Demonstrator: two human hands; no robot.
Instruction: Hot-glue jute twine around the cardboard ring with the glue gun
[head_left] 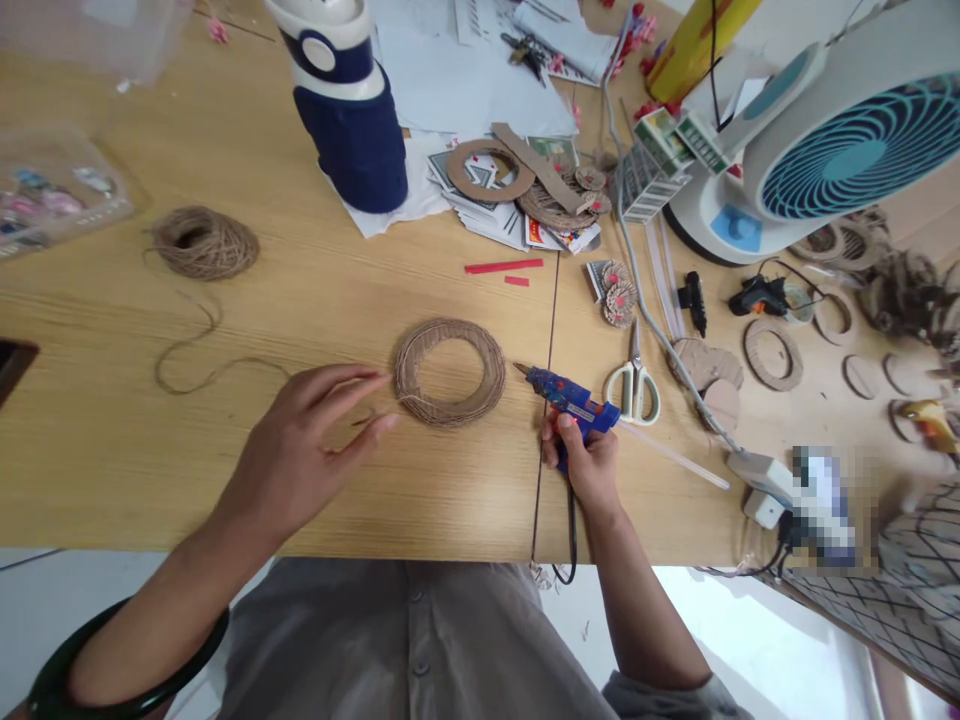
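The right hand is holding a blue glue gun, partly hiding its handle. The left hand is hovering open, left of a stringy ring.

The light is bright and soft. Beyond the near edge of the table, at right, the floor is almost white. Pixel blocks hide one patch near this edge.

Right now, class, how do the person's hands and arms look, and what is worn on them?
The left hand and right hand are gloveless. A glossy dark green bangle rings the left forearm; a grey sleeve ends near the right elbow.
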